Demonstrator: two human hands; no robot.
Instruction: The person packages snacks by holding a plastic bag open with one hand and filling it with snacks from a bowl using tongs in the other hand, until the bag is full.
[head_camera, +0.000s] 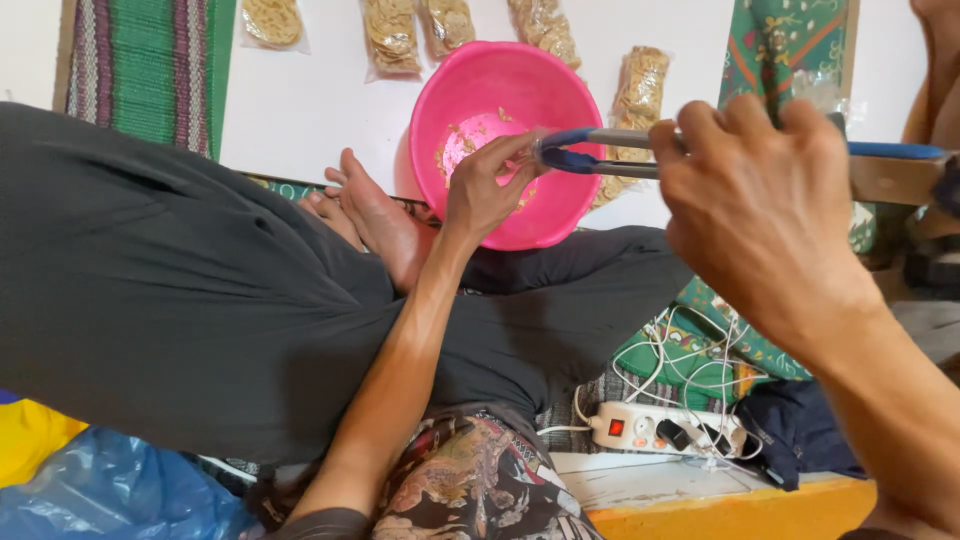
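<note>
I see my right hand closed around the tongs, and my left hand pinching their tips, over the pink bowl.

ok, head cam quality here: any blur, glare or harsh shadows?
Head view: light is soft and even, with no hard shadows on the white floor. The right hand is close to the lens and slightly soft; the left hand and the pink bowl are sharper. Mild sheen on the bowl's inner wall and the snack bags, nothing blown out.
</note>
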